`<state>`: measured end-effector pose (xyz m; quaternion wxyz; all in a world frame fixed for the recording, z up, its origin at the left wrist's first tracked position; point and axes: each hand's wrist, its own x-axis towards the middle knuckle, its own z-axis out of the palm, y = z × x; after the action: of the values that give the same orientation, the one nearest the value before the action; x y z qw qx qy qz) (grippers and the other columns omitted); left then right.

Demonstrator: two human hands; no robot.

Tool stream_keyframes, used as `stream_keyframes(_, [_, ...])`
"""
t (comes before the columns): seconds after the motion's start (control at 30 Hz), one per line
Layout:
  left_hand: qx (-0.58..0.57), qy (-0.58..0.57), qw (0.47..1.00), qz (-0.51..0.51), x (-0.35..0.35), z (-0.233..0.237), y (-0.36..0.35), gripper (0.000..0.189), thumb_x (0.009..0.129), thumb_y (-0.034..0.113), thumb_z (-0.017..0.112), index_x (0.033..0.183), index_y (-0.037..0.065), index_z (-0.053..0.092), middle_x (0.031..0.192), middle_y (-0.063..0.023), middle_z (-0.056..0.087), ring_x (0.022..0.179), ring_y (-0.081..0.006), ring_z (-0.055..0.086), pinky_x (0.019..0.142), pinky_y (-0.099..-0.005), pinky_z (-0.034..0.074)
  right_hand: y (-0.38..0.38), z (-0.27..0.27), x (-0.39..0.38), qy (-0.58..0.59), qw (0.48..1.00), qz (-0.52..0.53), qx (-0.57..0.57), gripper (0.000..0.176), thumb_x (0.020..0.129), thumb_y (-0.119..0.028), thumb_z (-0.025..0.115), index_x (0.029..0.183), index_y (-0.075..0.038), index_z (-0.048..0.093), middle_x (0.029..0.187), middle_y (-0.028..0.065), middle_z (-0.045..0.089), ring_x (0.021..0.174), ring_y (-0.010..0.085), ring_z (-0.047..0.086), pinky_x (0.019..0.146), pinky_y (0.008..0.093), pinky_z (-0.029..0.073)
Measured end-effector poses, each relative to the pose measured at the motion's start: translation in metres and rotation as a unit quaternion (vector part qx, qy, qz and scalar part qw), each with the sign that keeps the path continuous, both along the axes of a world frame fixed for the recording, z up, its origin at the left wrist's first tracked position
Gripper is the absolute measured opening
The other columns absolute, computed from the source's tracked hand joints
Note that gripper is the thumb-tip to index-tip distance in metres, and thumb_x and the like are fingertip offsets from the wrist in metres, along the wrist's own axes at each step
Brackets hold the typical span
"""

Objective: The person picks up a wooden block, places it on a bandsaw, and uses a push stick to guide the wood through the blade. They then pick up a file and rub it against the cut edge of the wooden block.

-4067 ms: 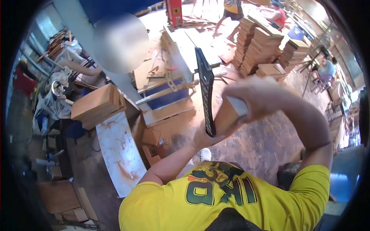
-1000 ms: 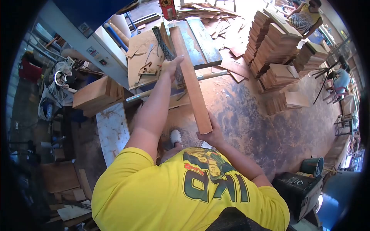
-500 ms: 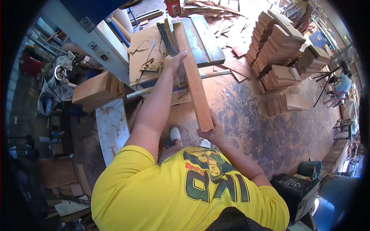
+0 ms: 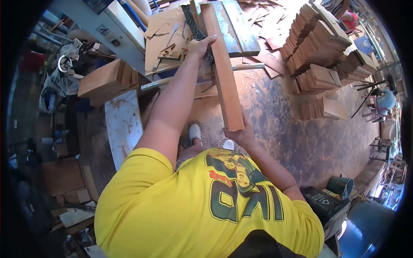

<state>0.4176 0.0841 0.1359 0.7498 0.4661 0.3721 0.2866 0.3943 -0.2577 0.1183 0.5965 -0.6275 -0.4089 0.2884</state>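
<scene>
A long, thick wooden board [image 4: 224, 77] points away from me, its far end over the metal machine table [image 4: 234, 32]. My left hand [image 4: 201, 47] is closed against the board's left side near the far part, thumb on the upper edge. At the near end, my right hand [image 4: 241, 134] grips the board from below and the right, its fingers partly hidden. A dark textured strip [image 4: 193, 26] stands just beyond my left hand. Left of it, a wooden side board [image 4: 157, 28] carries small tools and wood pieces.
Tall stacks of cut boards [image 4: 316, 38] stand at the right. More boards [image 4: 105, 81] sit on a pale bench [image 4: 124, 124] at left. A metal rail [image 4: 157, 83] crosses before the machine. A black bin [image 4: 322, 202] stands near my right elbow. Another person's arm [image 4: 344, 9] shows at upper right.
My view has shifted, so the surroundings sit higher in the picture. The board has moved slightly forward over the machine table, with both hands still on it.
</scene>
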Motion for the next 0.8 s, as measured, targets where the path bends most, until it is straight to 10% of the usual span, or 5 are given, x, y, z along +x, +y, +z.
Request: stream_keyframes(0.8, [0.066, 0.084, 0.994, -0.002, -0.001, 0.003, 0.005, 0.057, 0.073, 0.032, 0.079, 0.107, -0.01, 0.061, 0.095, -0.0171, 0.068, 0.077, -0.0234, 0.069, 0.069, -0.033, 0.057, 0.004, -0.017, 0.024, 0.004, 0.997, 0.069, -0.016, 0.115, 0.05, -0.018, 0.096, 0.146, -0.003, 0.035, 0.136, 0.0136, 0.051, 0.128, 0.0263, 0.048, 0.105, 0.0373, 0.04])
